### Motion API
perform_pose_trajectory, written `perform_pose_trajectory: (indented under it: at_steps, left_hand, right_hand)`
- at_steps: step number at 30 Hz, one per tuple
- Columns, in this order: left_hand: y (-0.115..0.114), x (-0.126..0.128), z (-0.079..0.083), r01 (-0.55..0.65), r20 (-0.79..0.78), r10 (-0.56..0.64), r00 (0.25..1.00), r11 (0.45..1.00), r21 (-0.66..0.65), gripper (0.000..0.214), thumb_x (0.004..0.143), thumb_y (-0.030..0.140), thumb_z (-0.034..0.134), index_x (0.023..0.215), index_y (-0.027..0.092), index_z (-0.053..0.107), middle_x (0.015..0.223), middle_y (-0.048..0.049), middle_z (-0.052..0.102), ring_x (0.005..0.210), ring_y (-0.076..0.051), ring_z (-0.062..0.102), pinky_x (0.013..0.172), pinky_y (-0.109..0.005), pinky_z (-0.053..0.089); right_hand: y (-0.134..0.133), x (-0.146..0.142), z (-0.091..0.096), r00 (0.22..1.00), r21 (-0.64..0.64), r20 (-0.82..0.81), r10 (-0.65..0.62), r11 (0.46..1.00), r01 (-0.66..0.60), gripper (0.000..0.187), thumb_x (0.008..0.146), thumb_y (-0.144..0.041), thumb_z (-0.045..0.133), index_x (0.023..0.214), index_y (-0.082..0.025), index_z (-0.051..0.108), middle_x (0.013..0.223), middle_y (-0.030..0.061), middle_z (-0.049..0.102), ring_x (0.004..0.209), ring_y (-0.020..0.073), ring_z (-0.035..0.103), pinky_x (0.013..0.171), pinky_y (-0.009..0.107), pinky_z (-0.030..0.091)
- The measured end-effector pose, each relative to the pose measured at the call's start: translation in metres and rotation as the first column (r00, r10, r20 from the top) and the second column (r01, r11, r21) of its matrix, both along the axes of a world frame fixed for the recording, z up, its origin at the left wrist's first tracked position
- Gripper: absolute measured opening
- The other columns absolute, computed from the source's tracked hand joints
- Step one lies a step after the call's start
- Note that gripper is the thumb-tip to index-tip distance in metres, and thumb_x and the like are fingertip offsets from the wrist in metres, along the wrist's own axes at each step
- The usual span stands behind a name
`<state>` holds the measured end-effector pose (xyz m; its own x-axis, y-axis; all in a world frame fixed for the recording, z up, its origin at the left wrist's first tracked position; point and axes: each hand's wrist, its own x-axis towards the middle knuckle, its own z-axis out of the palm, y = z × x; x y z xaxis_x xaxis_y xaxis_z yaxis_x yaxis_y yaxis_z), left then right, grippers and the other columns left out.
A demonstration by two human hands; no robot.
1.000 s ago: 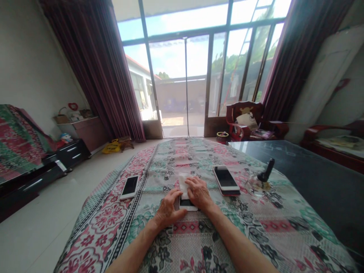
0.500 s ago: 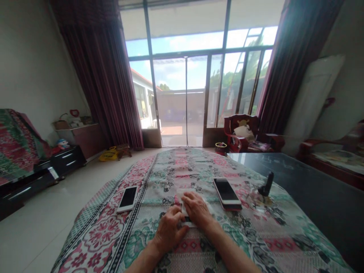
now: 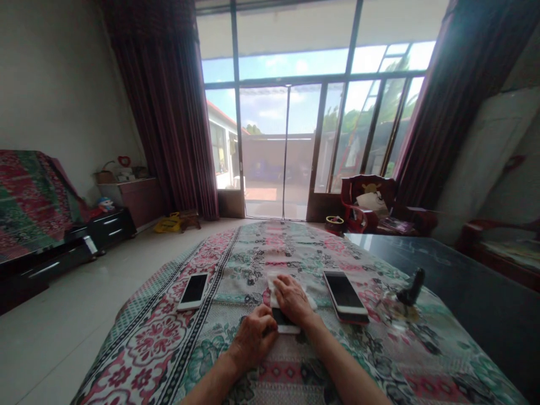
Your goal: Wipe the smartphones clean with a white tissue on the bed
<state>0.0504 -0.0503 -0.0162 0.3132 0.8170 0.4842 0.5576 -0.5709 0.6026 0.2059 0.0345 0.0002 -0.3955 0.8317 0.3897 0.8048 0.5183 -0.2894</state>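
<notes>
In front of me a white phone with a dark screen [image 3: 285, 319] lies on the patterned tablecloth [image 3: 248, 382]. The curled fingers and thumb of my left hand [image 3: 255, 332] grip its lower left edge. Over the upper part of the phone, my right hand [image 3: 291, 297] presses a white cloth or tissue [image 3: 311, 302] with its fingers close together. That hand and the cloth hide much of the screen. To the left rests a second white phone [image 3: 194, 291]. A larger white phone [image 3: 345, 292] lies to the right, on top of a dark, red-edged item.
A black upright object on a clear base [image 3: 412, 288] stands on the right of the cloth. Beyond it extends a dark glossy tabletop [image 3: 472, 281]. A red wooden chair [image 3: 350, 197] is near the glass doors, and a yellow bag [image 3: 167, 223] lies on the floor.
My right hand has slid with the cloth toward the phone's far end, baring more of the near screen. My left hand stays at the edge. The whole view has shifted slightly.
</notes>
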Motion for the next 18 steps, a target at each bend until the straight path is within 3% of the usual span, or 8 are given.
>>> perform_pose_trajectory:
  at_steps: [8, 13, 18]
  left_hand:
    - [0.009, 0.003, -0.001, -0.058, 0.107, 0.06, 0.992, 0.998, -0.02, 0.013, 0.07, 0.008, 0.059, 0.068, 0.018, 0.067, 0.08, -0.0041, 0.062, 0.077, -0.014, 0.059, 0.074, -0.023, 0.047]
    - [0.008, 0.002, -0.002, -0.047, 0.13, 0.052, 0.99, 0.998, -0.042, 0.014, 0.07, 0.009, 0.059, 0.066, 0.019, 0.069, 0.078, -0.0035, 0.064, 0.076, -0.014, 0.06, 0.074, -0.024, 0.048]
    - [0.007, 0.002, 0.0, -0.025, 0.113, 0.027, 0.993, 0.999, -0.026, 0.018, 0.071, 0.007, 0.058, 0.066, 0.019, 0.071, 0.079, -0.0031, 0.067, 0.077, -0.014, 0.061, 0.074, -0.023, 0.048]
  right_hand:
    - [0.01, -0.003, 0.003, 0.998, -0.018, 0.066, -0.016, 1.0, 0.017, 0.038, 0.091, -0.024, 0.043, 0.126, -0.02, 0.058, 0.134, 0.0097, 0.055, 0.123, 0.0216, 0.049, 0.106, 0.035, 0.035]
    - [0.003, -0.004, -0.004, 0.994, -0.065, 0.099, -0.049, 0.996, 0.056, 0.044, 0.09, -0.025, 0.042, 0.133, -0.019, 0.053, 0.144, 0.0104, 0.046, 0.135, 0.0247, 0.038, 0.108, 0.041, 0.033]
    - [-0.016, 0.001, -0.008, 0.993, -0.073, 0.116, -0.013, 0.997, 0.021, 0.046, 0.09, -0.024, 0.04, 0.134, -0.019, 0.052, 0.147, 0.0094, 0.043, 0.137, 0.0256, 0.036, 0.109, 0.041, 0.032]
